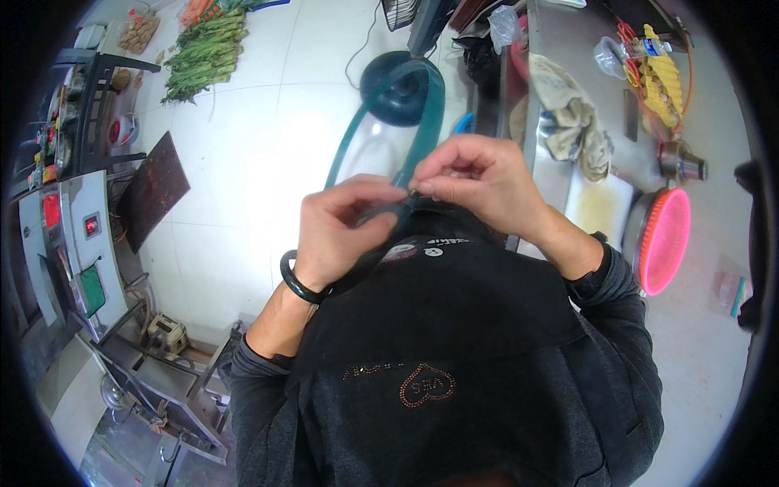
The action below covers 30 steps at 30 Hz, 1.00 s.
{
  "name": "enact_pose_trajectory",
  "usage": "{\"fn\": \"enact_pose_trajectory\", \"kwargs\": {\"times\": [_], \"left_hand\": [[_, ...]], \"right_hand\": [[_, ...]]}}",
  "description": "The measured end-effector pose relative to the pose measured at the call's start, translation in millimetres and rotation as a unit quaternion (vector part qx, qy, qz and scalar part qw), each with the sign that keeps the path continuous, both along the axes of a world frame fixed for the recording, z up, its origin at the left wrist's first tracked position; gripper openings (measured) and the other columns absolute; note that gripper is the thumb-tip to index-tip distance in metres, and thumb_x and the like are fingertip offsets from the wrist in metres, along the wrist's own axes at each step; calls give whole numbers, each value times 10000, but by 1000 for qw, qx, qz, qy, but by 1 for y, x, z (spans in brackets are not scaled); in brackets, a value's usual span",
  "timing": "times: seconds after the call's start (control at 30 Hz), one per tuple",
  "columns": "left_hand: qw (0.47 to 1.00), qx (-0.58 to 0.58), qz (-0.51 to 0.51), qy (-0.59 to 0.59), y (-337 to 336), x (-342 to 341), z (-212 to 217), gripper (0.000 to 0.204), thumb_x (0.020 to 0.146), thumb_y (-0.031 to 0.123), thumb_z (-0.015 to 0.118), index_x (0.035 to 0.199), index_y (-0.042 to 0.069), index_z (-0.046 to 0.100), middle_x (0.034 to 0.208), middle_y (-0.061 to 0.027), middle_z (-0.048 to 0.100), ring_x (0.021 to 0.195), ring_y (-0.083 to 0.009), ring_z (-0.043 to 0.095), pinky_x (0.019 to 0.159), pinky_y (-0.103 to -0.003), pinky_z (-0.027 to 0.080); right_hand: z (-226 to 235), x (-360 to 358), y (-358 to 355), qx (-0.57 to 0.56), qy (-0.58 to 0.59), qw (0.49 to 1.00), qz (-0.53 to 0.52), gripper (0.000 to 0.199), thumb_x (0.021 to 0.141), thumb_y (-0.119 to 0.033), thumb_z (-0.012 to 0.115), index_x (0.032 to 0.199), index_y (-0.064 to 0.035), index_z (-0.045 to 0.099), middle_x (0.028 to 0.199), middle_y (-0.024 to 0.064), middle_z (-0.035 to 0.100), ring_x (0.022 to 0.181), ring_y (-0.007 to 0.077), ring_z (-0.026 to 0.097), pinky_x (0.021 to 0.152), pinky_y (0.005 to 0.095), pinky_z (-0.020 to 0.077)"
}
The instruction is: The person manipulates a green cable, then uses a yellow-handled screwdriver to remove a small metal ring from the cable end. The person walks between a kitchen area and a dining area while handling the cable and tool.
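- The left hand (345,215) is raised in front of the black apron (438,300), near its top edge; its forefinger tip reaches the right fingertips, but I cannot tell whether its thumb and fingers close on something; a dark bangle (302,280) is around this wrist.
- The right hand (487,178) comes from the other side; its thumb and forefinger are pressed together on a small dark piece (412,193); this piece is too small to recognise well.
- The green strap (428,134) makes a tall loop beyond the hands; one lower end comes down just beside the pinched fingers, at the apron's top edge.
- On the white floor (251,130), behind the loop, stands a round black base (395,91); leafy green vegetables (207,61) lie toward the floor's far left corner.
- At the right is a metal table (568,32); a stained cloth (568,114) lies along its left edge; a clear bottle (653,47) is near its far right corner; a steel cup (683,162) lies nearer, and a pink basket (665,242) is nearer again.
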<state>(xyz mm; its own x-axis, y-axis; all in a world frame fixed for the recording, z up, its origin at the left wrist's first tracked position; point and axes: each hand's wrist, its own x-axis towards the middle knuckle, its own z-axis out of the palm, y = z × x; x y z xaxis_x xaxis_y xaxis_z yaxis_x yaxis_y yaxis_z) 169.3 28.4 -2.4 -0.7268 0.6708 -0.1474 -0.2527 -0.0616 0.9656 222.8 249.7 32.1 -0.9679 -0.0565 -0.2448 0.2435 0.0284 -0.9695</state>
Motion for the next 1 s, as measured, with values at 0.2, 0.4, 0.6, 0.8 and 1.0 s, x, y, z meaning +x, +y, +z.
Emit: {"fn": "enact_pose_trajectory", "kwargs": {"times": [0.2, 0.4, 0.6, 0.8, 1.0], "left_hand": [[1000, 7, 3, -18, -3, -2, 2, 286, 782, -145, 638, 1040, -42, 708, 1100, -108, 690, 986, -152, 647, 874, -263, 508], [999, 14, -5, -42, -2, -5, 0, 274, 787, -138, 639, 1032, -40, 712, 1098, -106, 690, 987, -148, 645, 871, -257, 508], [999, 14, -1, -33, -3, -7, 0, 266, 794, -131, 639, 1032, -40, 715, 1103, -110, 688, 997, -149, 646, 877, -260, 510], [999, 25, 16, -23, -3, -8, -3, 266, 801, -127, 642, 1041, -35, 711, 1106, -107, 687, 993, -144, 647, 868, -259, 514], [999, 23, 17, -20, -4, -8, -6, 268, 806, -122, 644, 1046, -27, 712, 1090, -91, 691, 968, -126, 646, 837, -243, 517]], "right_hand": [[-1, -7, 3, 0, 68, 998, -11, 92, 857, 31, 720, 949, 21, 717, 967, 76, 708, 857, 107, 656, 760, 231, 536], [2, -7, 6, 45, 78, 996, 23, 137, 839, 49, 723, 973, 24, 731, 990, 99, 704, 889, 128, 662, 783, 236, 537], [7, -5, 0, 75, 96, 992, 24, 159, 847, 54, 708, 1001, 18, 728, 1002, 96, 709, 873, 143, 674, 766, 247, 545], [3, -8, -7, 255, 289, 922, 35, 180, 813, 53, 714, 983, -6, 718, 985, 103, 711, 842, 233, 687, 733, 298, 547], [2, -4, -9, 335, 338, 878, 50, 251, 790, 28, 716, 1029, -30, 663, 965, 102, 702, 857, 280, 681, 725, 341, 559]]}}
